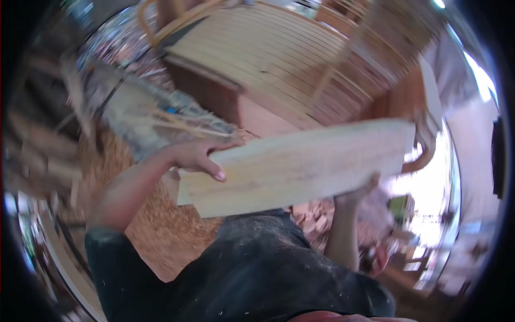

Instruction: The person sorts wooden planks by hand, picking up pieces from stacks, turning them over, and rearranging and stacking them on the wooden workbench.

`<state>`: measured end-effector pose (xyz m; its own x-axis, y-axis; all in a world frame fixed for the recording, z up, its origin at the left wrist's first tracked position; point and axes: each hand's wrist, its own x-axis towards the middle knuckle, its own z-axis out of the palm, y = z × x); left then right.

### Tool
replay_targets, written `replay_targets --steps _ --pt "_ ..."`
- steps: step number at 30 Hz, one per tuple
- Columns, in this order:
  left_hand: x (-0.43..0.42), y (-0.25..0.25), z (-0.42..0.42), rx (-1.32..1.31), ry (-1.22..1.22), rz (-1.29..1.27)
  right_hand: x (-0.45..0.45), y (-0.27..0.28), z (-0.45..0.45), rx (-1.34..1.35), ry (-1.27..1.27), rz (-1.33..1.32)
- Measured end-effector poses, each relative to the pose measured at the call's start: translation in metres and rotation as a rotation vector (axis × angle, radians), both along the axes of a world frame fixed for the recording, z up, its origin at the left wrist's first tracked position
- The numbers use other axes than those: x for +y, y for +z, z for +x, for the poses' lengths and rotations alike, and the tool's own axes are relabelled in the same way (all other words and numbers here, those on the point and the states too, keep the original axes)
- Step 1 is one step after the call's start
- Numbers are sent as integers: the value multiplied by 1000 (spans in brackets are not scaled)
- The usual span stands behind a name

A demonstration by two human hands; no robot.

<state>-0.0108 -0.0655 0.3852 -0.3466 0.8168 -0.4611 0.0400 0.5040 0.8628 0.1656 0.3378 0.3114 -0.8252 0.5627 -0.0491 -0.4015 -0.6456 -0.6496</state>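
Observation:
A wide, pale wooden board [300,166] is held across the front of my body, its right end tilted higher. My left hand [197,156] grips the upper edge near the left end, thumb on the face and fingers mostly hidden behind. At the lower edge, toward the right end, my right hand [358,192] supports the board; it is smeared by motion, with the thumb up against the face. Another pale wooden edge [184,194] sticks out behind the board's left end; whether it is a second board I cannot tell.
Beyond the board lies a large slatted wooden panel [257,40]. Wooden furniture with a curved leg [421,155] stands at the right. A cluttered, dusty surface [145,110] is at the left. Wood shavings [161,225] cover the floor, and wood scraps [314,217] lie near my body.

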Motion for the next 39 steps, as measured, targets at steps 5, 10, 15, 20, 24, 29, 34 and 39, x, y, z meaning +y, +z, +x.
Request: replay_targets --steps 5,10,15,20,24,29,34,39 --pt "-41 -60 91 -89 295 8 -16 -44 0 -194 150 56" --pt "-62 -70 142 -93 478 -37 -16 -73 -34 -241 503 -84" --pt "-84 -65 201 -36 598 108 -70 -47 -77 -202 712 -23" --pt "-143 -50 290 136 796 -3 -165 -26 -71 -144 812 92" --pt "-206 -78 331 188 910 148 -256 -23 -78 -49 968 200" --pt "-323 -96 423 400 1030 -102 -398 -26 -47 -8 1173 247" --pt "-416 -43 516 216 1201 -261 -550 -7 -6 7 1145 342" --pt "-451 -10 605 236 1420 -381 -676 12 19 79 1511 301"
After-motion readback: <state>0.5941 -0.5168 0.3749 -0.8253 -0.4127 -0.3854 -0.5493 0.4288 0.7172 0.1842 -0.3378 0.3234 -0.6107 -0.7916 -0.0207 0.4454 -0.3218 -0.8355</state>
